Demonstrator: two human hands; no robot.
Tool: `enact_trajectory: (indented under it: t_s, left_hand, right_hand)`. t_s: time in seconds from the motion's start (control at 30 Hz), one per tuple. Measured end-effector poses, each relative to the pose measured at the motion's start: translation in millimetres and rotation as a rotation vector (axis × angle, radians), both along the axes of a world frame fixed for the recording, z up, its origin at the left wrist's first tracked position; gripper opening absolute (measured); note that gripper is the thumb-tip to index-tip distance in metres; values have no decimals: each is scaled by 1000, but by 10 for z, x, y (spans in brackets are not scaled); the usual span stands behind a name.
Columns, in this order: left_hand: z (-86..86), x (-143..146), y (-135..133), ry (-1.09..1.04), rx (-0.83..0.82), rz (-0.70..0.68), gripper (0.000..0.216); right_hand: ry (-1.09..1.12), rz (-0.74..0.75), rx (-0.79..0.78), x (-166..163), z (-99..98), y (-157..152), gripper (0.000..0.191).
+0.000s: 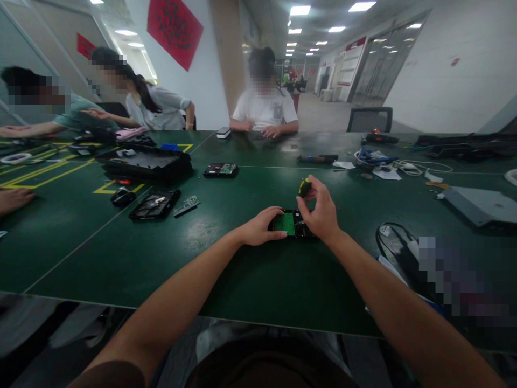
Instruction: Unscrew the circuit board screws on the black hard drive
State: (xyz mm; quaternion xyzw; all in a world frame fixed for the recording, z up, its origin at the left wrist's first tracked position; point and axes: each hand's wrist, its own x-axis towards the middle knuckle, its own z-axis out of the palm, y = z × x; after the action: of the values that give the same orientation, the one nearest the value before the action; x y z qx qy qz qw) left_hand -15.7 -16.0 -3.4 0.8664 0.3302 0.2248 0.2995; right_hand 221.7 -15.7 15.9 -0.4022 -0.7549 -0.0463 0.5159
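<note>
In front of me on the green table lies a black device with a bare green circuit board (285, 223), perhaps a hard drive. My left hand (264, 226) grips its left end, thumb on the near edge and fingers on the far one. Above its right part, my right hand (322, 210) is closed round the yellow-and-black handle of a screwdriver (305, 187). The screwdriver stands roughly upright; its shaft and tip are hard to make out. My right hand hides the right end of the device.
Left of my hands lie an open black case (155, 205), a loose circuit board (187, 206) and a black tray (145, 164). A similar device (221, 170) lies farther back. Cables (420, 167) and a grey metal box (480, 207) occupy the right. Several people sit around the table (121, 269).
</note>
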Motion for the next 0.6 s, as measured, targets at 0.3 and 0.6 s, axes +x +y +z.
enact_trajectory:
  t_s: [0.3, 0.6]
  left_hand:
    - [-40, -5, 24, 12, 17, -2, 78]
    - [-9, -7, -2, 22, 20, -1, 78]
  right_hand:
    - [2, 27, -13, -16, 3, -10, 68]
    - [6, 49, -24, -42, 27, -35, 66]
